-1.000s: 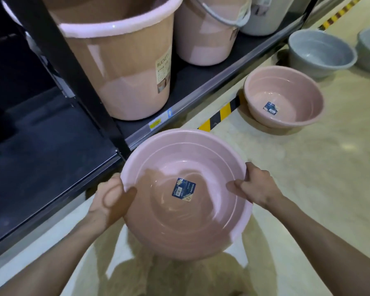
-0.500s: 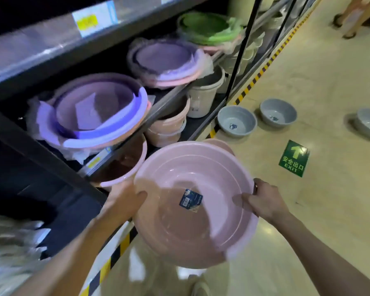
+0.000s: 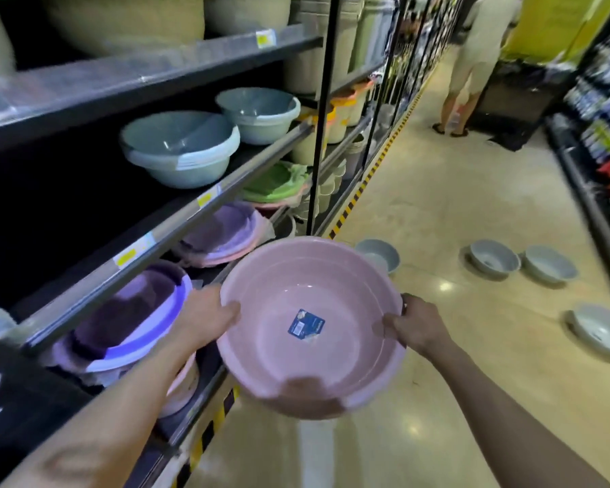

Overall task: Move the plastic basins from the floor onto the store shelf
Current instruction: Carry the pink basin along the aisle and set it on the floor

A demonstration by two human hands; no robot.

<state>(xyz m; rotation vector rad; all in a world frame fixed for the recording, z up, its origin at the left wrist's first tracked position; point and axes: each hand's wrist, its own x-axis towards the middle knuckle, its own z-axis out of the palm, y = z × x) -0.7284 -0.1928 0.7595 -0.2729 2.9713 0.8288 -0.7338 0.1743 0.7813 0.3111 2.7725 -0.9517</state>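
Head view, the only one given: both hands carry a pink plastic basin (image 3: 310, 325) at about waist height, clear of the floor and just beside the shelving. The left hand (image 3: 205, 317) clamps its left rim, thumb hooked over the lip and into the bowl, fingers hidden beneath. The right hand (image 3: 421, 325) pinches the opposite rim the same way, thumb inside. A blue label (image 3: 306, 322) sits on the basin's bottom, midway between the two hands.

Progress, as a judgement: this basin is lifted but not yet shelved, so the carry is about half done, and the placing remains. Beyond the grip, further down the aisle, four grey basins lie on the floor: one (image 3: 379, 255) just past the pink rim, two (image 3: 494, 258) (image 3: 548, 264) side by side further to the right, and one (image 3: 599, 331) out to the right of the right hand. They seem to be what is left to move, five counting the one in hand.

To the left of the grip, the store shelf (image 3: 177, 220) already carries stock: two stacks of blue-grey basins (image 3: 178, 146) (image 3: 259, 112) above the hands, two wrapped purple stacks (image 3: 127, 322) (image 3: 226, 234) at hand level, and a green stack (image 3: 279, 184) beyond. A person (image 3: 472, 61) stands far down the aisle.
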